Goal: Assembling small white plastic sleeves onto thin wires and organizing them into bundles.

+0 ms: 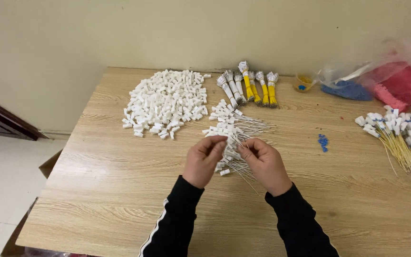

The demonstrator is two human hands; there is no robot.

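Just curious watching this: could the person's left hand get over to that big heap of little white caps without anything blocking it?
Probably yes. The left hand sits just below and right of the heap of white caps, with only bare table between them. It is busy pinching the capped wires, though, so it would have to let go first.

The single head-worn camera looks steeply down from close above and behind the hands (234, 162), facing across the surface (120, 190) toward the far wall (120, 38).
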